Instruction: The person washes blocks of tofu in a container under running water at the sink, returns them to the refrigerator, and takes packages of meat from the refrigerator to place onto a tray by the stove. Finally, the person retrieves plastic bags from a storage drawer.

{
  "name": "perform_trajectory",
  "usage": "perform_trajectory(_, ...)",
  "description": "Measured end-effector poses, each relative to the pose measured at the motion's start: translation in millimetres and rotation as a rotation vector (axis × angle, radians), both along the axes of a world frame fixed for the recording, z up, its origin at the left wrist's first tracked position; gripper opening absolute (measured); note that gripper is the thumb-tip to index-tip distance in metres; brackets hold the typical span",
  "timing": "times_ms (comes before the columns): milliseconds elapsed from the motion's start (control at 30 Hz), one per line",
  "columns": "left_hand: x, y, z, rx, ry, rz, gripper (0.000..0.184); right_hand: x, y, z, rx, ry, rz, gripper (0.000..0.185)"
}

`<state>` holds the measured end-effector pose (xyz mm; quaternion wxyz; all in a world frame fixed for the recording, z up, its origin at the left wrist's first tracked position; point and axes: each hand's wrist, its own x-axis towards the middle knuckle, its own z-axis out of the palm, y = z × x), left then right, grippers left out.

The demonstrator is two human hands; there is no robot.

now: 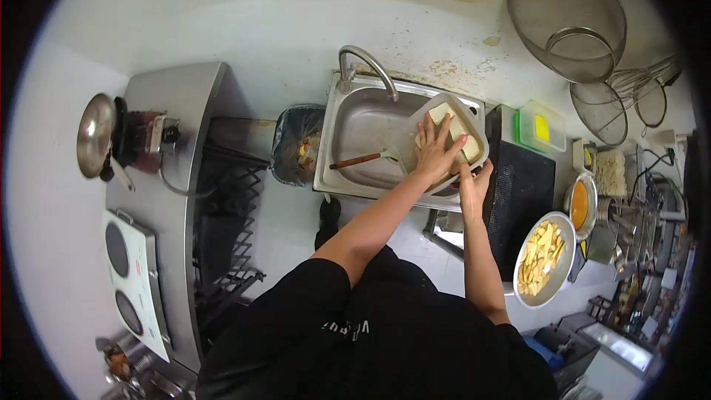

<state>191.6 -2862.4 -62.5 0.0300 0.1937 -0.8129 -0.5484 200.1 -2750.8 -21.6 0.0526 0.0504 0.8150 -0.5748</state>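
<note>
A translucent plastic container [475,120] with several pale white blocks [441,112] in it is held tilted over the right side of the metal sink [370,115]. My left hand [437,150] lies over the blocks with its fingers spread, touching them. At the container's near right corner, my right hand [475,180] grips the rim, its fingers partly hidden. The blocks look like tofu or cheese; I cannot tell which. In the basin, left of the container, rests a spatula [363,160] with a brown handle.
Above the sink curves a faucet [368,59]. A lined trash bin [295,150] stands to its left. On the right are a black surface [522,185], a bowl of cut potato-like pieces [563,258] and a green plastic box [527,130]. Strainers [566,18] hang on the wall.
</note>
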Motion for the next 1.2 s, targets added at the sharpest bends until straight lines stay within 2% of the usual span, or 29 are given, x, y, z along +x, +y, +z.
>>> perform_trajectory(33, -1, -3, -4, 0.055, 0.061, 0.025, 0.082, 1, -7, 0, 0.081, 0.097, 0.0, 0.077)
perform_trajectory(67, -1, -6, -8, 0.066, 0.053, -0.006, 0.082, 3, -11, 1, 0.093, 0.089, -0.03, 0.077)
perform_trajectory(167, 0, -21, -5, 0.211, 0.064, -0.034, 0.082, 14, -40, 31, 0.399, 0.122, -0.098, 0.078)
perform_trajectory(267, 0, -34, -6, 0.246, 0.178, -0.053, 0.073, 25, -64, 49, 0.431, 0.123, -0.151, 0.078)
perform_trajectory(300, -4, -33, -22, 0.256, 0.176, -0.065, 0.073, 28, -70, 50, 0.441, 0.119, -0.163, 0.078)
perform_trajectory(333, -10, -29, -49, 0.139, 0.313, -0.09, 0.069, 30, -76, 51, 0.513, 0.174, -0.17, 0.075)
perform_trajectory(367, -13, -29, -56, 0.082, 0.38, -0.11, 0.068, 32, -83, 52, 0.582, 0.229, -0.176, 0.072)
perform_trajectory(500, -15, -37, -54, -0.006, 0.485, -0.099, 0.071, 41, -108, 71, 0.606, 0.315, -0.129, 0.075)
perform_trajectory(533, -15, -40, -52, 0.06, 0.508, -0.098, 0.061, 43, -112, 75, 0.614, 0.316, -0.135, 0.075)
perform_trajectory(600, -14, -43, -40, 0.131, 0.537, -0.095, 0.066, 46, -120, 83, 0.606, 0.34, -0.121, 0.076)
perform_trajectory(667, -10, -46, -24, 0.317, 0.528, -0.022, 0.064, 47, -126, 89, 0.598, 0.307, -0.107, 0.078)
perform_trajectory(700, -9, -46, -27, 0.157, 0.662, 0.027, 0.055, 47, -126, 85, 0.656, 0.371, -0.09, 0.079)
perform_trajectory(733, -12, -47, -32, 0.156, 0.662, 0.015, 0.055, 47, -126, 80, 0.715, 0.43, -0.073, 0.08)
perform_trajectory(800, -14, -49, -37, -0.125, 1.037, 0.134, 0.047, 48, -124, 72, 0.697, 0.409, -0.06, 0.08)
perform_trajectory(833, -5, -51, -39, 0.127, 0.74, 0.012, 0.045, 48, -121, 64, 0.682, 0.443, -0.09, 0.078)
perform_trajectory(867, -1, -59, -41, 0.118, 0.742, 0.008, 0.045, 46, -118, 55, 0.662, 0.481, -0.12, 0.075)
perform_trajectory(933, 1, -71, -57, -0.358, 0.651, -0.187, 0.049, 38, -97, 24, 0.529, 0.355, -0.192, 0.068)
perform_trajectory(967, 7, -72, -14, -0.042, 0.142, -0.057, 0.052, 31, -87, 11, 0.209, 0.152, -0.204, 0.062)
perform_trajectory(1000, 9, -78, 7, -0.059, 0.143, -0.061, 0.052, 27, -80, 0, -0.113, -0.054, -0.209, 0.055)
perform_trajectory(1067, 12, -103, 28, -0.35, -0.271, -0.314, 0.054, 26, -76, -18, -0.341, -0.268, -0.342, 0.043)
perform_trajectory(1167, 0, -154, 23, -0.448, -0.136, -0.477, 0.039, 24, -56, -71, -0.38, -0.325, -0.347, 0.037)
perform_trajectory(1200, -11, -171, -6, -0.542, -0.002, -0.375, 0.035, 23, -49, -82, -0.368, -0.331, -0.348, 0.038)
